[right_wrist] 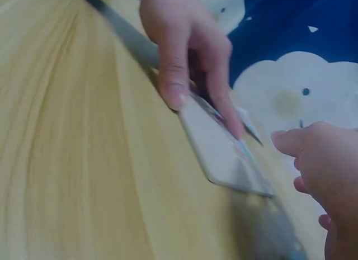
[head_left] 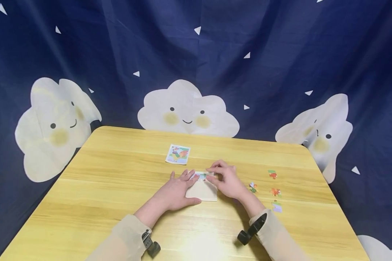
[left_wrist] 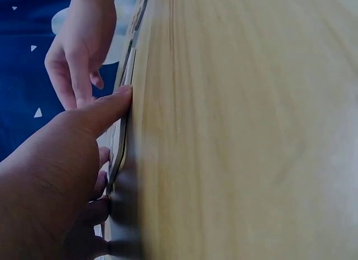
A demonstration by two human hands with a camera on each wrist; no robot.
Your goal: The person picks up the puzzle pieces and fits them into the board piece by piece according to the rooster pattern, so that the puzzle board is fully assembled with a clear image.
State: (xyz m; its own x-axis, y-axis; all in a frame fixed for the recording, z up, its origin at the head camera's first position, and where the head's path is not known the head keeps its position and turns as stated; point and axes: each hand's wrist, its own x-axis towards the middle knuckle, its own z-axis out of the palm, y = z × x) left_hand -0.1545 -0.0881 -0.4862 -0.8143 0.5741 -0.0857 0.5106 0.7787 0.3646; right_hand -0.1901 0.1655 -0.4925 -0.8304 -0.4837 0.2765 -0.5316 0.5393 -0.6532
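A white puzzle tray (head_left: 200,191) lies flat on the table, with colourful puzzle pieces (head_left: 200,176) along its far side. My left hand (head_left: 178,192) rests over the tray's left part, fingers extended, the thumb by the near edge and the index finger on the far part. Over the far right corner is my right hand (head_left: 227,181), its thumb and index finger apart near the pieces. No piece shows between those fingers. From the right wrist view, the right hand (right_wrist: 327,165) has a straight thumb and loosely bent fingers beside the tray (right_wrist: 210,142).
Right of the hands lie loose puzzle pieces: a green one (head_left: 253,187), a red one (head_left: 273,174), an orange one (head_left: 276,192) and a purple one (head_left: 276,206). A printed picture card (head_left: 178,154) lies behind the tray. A dark blue curtain (head_left: 170,43) hangs behind the wooden table (head_left: 101,195).
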